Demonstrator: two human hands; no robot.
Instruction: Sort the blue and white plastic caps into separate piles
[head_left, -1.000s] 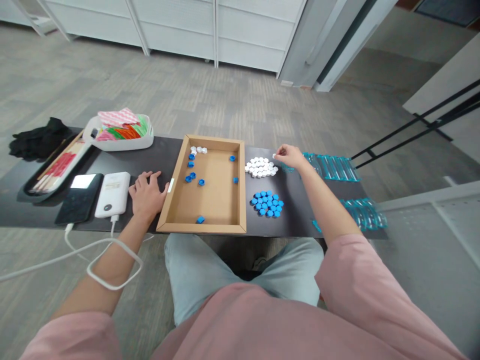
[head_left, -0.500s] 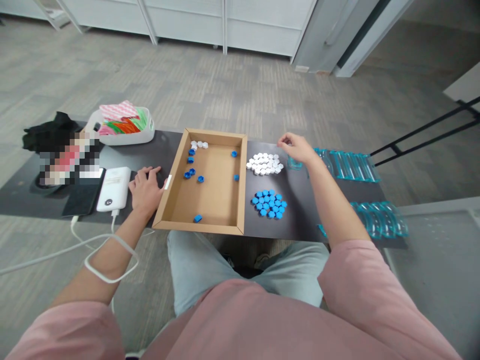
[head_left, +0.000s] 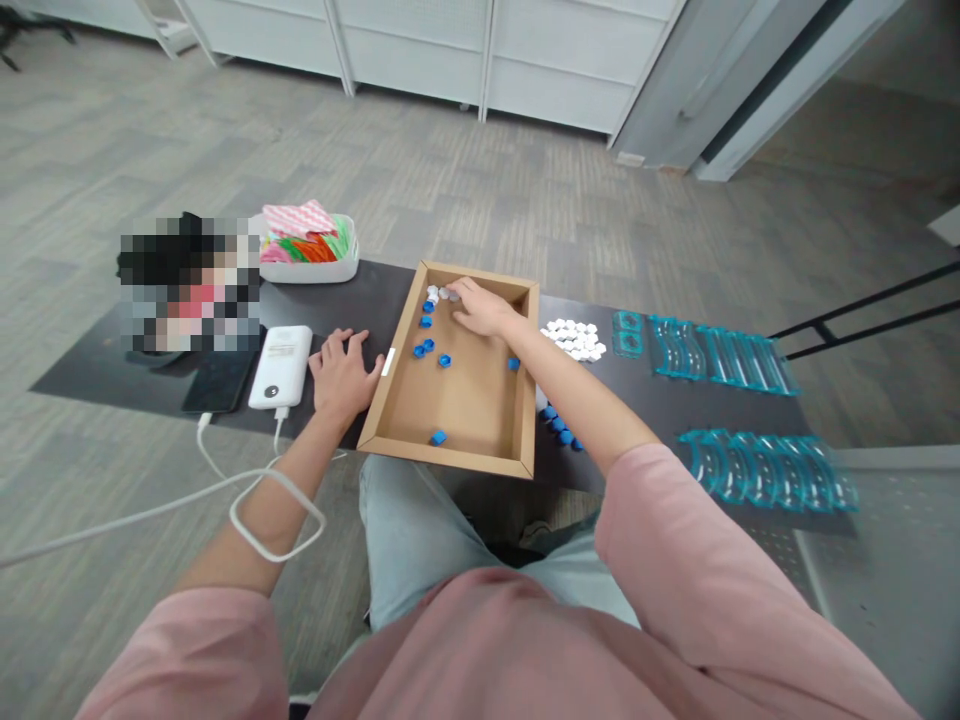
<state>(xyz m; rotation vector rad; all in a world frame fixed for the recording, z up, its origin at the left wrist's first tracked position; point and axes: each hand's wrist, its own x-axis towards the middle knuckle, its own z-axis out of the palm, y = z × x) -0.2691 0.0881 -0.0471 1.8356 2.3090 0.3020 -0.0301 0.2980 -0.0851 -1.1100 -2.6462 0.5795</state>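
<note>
Few white caps (head_left: 439, 293) under right hand (head_left: 480, 310).

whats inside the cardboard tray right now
The cardboard tray holds scattered blue hex pieces and a few white hex pieces in the far corner, where the right hand reaches. Anything under that hand is hidden.
</note>
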